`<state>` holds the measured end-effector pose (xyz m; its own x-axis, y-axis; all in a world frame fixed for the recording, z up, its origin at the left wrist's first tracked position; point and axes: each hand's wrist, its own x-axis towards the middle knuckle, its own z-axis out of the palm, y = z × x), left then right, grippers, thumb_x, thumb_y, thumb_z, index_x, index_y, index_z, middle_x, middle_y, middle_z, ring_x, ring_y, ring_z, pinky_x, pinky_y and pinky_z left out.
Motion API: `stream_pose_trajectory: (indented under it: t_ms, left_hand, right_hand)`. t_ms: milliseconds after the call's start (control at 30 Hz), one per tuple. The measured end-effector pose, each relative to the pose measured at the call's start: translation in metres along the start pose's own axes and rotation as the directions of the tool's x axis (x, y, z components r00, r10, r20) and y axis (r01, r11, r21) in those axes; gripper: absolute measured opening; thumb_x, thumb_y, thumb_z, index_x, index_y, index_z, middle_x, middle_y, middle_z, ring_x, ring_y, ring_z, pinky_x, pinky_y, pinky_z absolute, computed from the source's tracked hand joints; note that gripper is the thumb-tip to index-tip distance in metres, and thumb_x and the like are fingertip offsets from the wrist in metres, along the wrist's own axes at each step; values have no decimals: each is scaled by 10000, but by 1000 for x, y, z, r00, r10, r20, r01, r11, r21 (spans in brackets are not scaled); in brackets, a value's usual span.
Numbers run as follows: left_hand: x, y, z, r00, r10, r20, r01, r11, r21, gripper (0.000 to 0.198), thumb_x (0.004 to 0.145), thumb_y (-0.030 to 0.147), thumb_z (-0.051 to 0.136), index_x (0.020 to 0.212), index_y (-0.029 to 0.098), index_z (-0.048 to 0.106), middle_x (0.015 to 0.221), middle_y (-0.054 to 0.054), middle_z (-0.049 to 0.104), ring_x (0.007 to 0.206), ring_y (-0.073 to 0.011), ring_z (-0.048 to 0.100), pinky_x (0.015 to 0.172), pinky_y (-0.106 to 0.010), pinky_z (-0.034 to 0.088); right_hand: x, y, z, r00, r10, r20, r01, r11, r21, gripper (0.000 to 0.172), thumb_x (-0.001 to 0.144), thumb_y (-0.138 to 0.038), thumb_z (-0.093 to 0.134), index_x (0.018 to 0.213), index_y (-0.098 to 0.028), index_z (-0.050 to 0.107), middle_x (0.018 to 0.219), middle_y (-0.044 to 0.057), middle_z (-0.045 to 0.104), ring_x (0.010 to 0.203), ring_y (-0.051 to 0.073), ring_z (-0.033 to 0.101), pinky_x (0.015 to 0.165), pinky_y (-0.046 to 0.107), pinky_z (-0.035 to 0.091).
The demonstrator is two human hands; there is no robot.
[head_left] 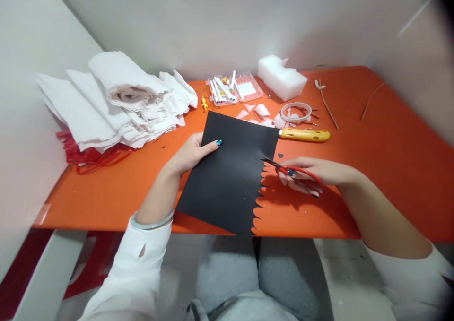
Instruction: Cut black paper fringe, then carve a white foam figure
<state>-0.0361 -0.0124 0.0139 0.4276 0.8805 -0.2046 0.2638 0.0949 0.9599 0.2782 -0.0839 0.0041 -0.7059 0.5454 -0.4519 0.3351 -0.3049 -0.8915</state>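
Left hand [193,151] grip pinches the black paper sheet [232,174] at its left edge, held over the orange tabletop [372,136]. Right hand [312,174] grip holds red-handled scissors [289,169], blades at the sheet's scalloped right edge.

Black sheet [230,169]: matt paper, smooth. Scissors [291,169]: metal blades, glossy red plastic handles. Surface [372,136]: smooth orange, slight sheen. Stack [117,103] at the left edge: white crinkled paper. Block [282,77] near the far edge: white foam. Knife [305,134]: glossy yellow plastic.
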Motion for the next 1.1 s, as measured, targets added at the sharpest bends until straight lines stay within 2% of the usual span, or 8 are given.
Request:
stream_pose_trajectory:
  t_ms: [233, 467, 600, 733, 833, 933, 1000, 1100]
  left_hand:
    - [-3, 2, 5, 1000, 19, -24, -20, 1000, -7, 402, 730, 494, 704, 931, 149, 654, 838, -54, 728, 671, -173, 679, 531, -203, 539]
    - [-3, 2, 6, 999, 31, -31, -31, 999, -13, 430, 717, 512, 706, 942, 149, 653, 818, -56, 722, 667, -182, 678, 533, -219, 541]
    - [-4, 4, 9, 999, 35, -32, -35, 999, -6, 423, 716, 516, 705, 917, 147, 655, 811, -52, 719, 663, -178, 673, 534, -219, 539]
    - [-6, 6, 11, 998, 47, -41, -47, 999, 0, 419, 720, 525, 699, 905, 153, 654, 798, -42, 714, 646, -171, 664, 512, -215, 525]
    - [-7, 7, 11, 998, 41, -48, -39, 998, 50, 395, 734, 547, 676, 823, 163, 648, 654, -16, 674, 503, -140, 607, 400, -204, 447]
    - [-8, 7, 11, 1000, 23, -12, -21, 992, 123, 426, 757, 581, 634, 651, 170, 596, 434, 19, 533, 300, -85, 432, 270, -200, 270]
    - [-9, 6, 12, 999, 29, 20, -31, 988, 148, 469, 764, 590, 620, 561, 175, 546, 369, 23, 470, 254, -70, 370, 247, -205, 209]
    - [-9, 5, 12, 998, 47, 49, -54, 987, 150, 512, 768, 584, 621, 484, 176, 500, 332, 17, 440, 243, -62, 362, 241, -202, 193]
  right_hand:
    - [1, 0, 0, 994, -104, -30, 105, 994, 10, 376, 867, -534, 533, 867, -159, 506, 612, -28, 525, 396, 60, 435, 362, 180, 367]
    - [-1, 1, -1, 998, -43, -40, 43, 999, 2, 358, 884, -509, 528, 881, -151, 501, 611, -27, 519, 402, 56, 433, 355, 171, 354]
    - [0, -3, 2, 997, -68, -35, 68, 998, -14, 376, 872, -531, 534, 877, -156, 505, 599, -29, 526, 399, 64, 452, 357, 176, 359]
    - [3, -1, 4, 993, -85, -84, 86, 996, 4, 382, 889, -542, 499, 842, -163, 493, 601, -26, 525, 394, 65, 442, 352, 183, 352]
    - [7, 6, 4, 982, -127, -137, 136, 989, 55, 403, 862, -570, 525, 869, -167, 497, 594, -30, 520, 382, 68, 435, 349, 194, 360]
    - [10, 13, 3, 960, -208, -189, 229, 969, 91, 453, 854, -625, 492, 860, -172, 490, 555, -37, 499, 361, 69, 428, 334, 192, 340]
    - [11, 15, 3, 949, -196, -246, 232, 964, 128, 462, 844, -639, 496, 847, -177, 483, 554, -40, 491, 355, 66, 424, 327, 187, 327]
    - [13, 18, 5, 928, -135, -348, 220, 951, 217, 445, 810, -617, 569, 878, -184, 495, 642, -29, 524, 367, 58, 437, 321, 183, 320]
